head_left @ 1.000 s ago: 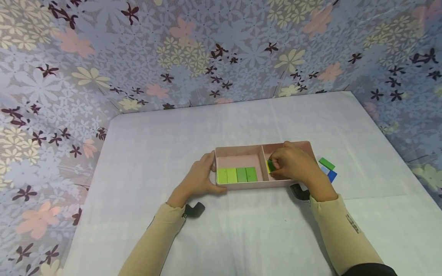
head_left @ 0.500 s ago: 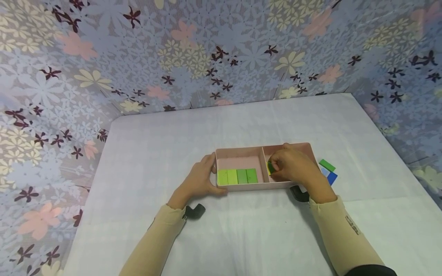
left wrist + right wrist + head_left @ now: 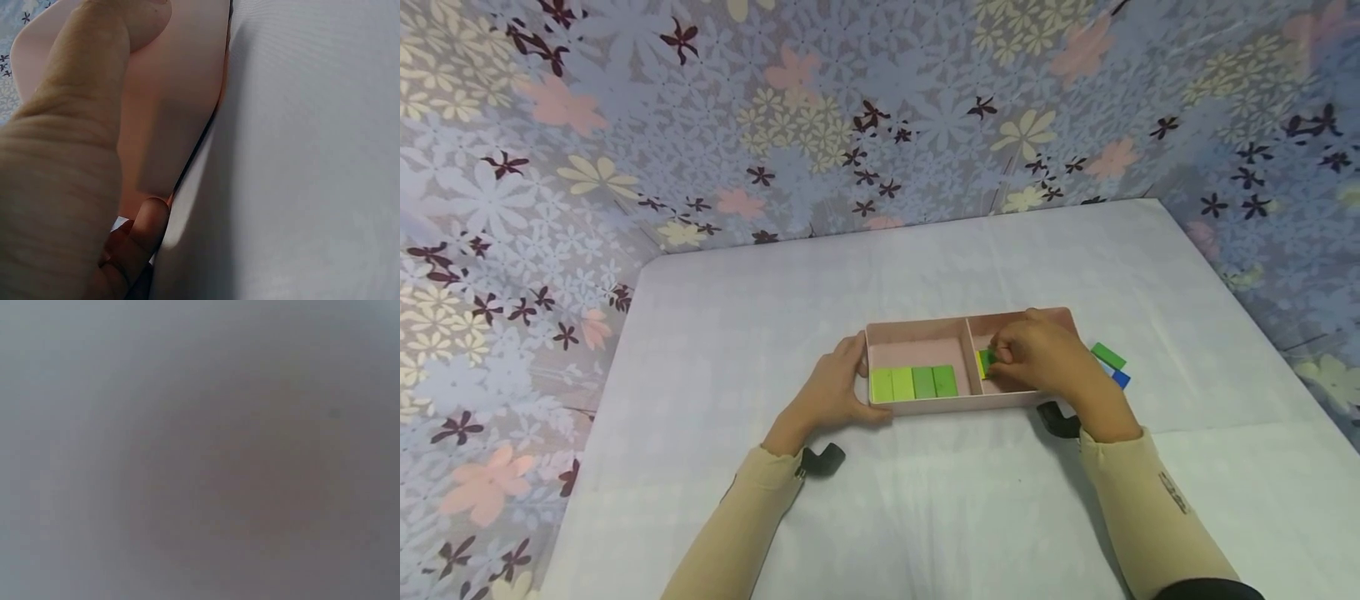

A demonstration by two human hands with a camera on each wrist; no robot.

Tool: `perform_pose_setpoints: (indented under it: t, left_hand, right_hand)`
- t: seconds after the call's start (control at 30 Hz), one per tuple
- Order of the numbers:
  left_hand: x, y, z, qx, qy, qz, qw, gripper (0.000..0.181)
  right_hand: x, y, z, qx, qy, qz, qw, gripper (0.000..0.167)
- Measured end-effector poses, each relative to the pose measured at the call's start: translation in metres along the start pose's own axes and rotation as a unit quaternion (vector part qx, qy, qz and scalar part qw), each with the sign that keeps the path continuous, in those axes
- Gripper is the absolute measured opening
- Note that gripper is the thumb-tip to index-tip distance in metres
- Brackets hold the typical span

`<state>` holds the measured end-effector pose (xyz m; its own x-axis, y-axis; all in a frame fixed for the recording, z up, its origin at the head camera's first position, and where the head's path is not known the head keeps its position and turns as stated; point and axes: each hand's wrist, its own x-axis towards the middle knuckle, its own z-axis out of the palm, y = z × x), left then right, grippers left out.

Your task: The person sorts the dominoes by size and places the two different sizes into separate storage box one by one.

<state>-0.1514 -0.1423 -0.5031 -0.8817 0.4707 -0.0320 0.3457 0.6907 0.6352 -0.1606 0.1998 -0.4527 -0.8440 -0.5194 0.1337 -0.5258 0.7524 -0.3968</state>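
Observation:
A pink two-compartment box [image 3: 958, 403] lies on the white surface. My left hand [image 3: 829, 387] grips its left end, thumb along the front wall and fingers at the left side; the left wrist view shows this hand [image 3: 62, 156] against the box wall [image 3: 175, 94]. Two yellow-green tiles [image 3: 892, 385] and two green tiles [image 3: 934, 382] stand side by side in the left compartment. Inside the right compartment, my right hand [image 3: 1047, 357] pinches a green tile [image 3: 987, 360] beside a yellow one [image 3: 980, 365] near the divider. Its fingers partly hide the green tile.
Right of the box lie a loose green tile [image 3: 1108, 356], a blue tile [image 3: 1122, 379] and a partly hidden light blue one. White cloth [image 3: 880, 517] covers the table, with flowered fabric [image 3: 820, 108] behind. The right wrist view is only a blur.
My right hand has shifted slightly right, and more of the green tile shows beside the yellow one. My left hand keeps its grip on the box.

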Motion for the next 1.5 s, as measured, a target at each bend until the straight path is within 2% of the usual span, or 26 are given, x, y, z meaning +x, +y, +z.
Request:
perform_pose_setpoints:
  t: [0.27, 0.5, 0.67, 0.87, 1.07, 1.3, 1.5]
  left_hand:
    - [-0.002, -0.001, 0.002, 0.002, 0.002, 0.000, 1.0000, 0.115]
    - [-0.001, 0.000, 0.003, -0.002, -0.001, 0.003, 1.0000, 0.115]
    - [-0.002, -0.001, 0.003, -0.006, -0.002, -0.001, 1.0000, 0.116]
    - [-0.003, 0.001, 0.002, -0.006, -0.004, -0.003, 1.0000, 0.119]
    - [-0.004, 0.001, 0.001, 0.000, -0.001, -0.012, 0.9999, 0.113]
    - [0.000, -0.002, 0.002, -0.004, 0.000, -0.002, 1.0000, 0.114]
    - [-0.001, 0.001, 0.002, -0.005, 0.004, 0.001, 1.0000, 0.111]
  right_hand:
    - [-0.009, 0.000, -0.007, -0.011, 0.037, 0.006, 0.9992, 0.044]
    - [-0.027, 0.006, -0.020, -0.020, 0.089, 0.046, 0.9948, 0.041]
    - [-0.040, 0.012, -0.030, -0.035, 0.111, 0.068, 0.9908, 0.041]
    - [-0.051, 0.020, -0.037, -0.042, 0.136, 0.076, 0.9869, 0.040]
    - [-0.058, 0.025, -0.040, -0.026, 0.145, 0.103, 0.9837, 0.034]
    - [-0.064, 0.027, -0.044, -0.029, 0.172, 0.110, 0.9785, 0.035]
    - [-0.074, 0.033, -0.051, -0.026, 0.168, 0.144, 0.9749, 0.035]
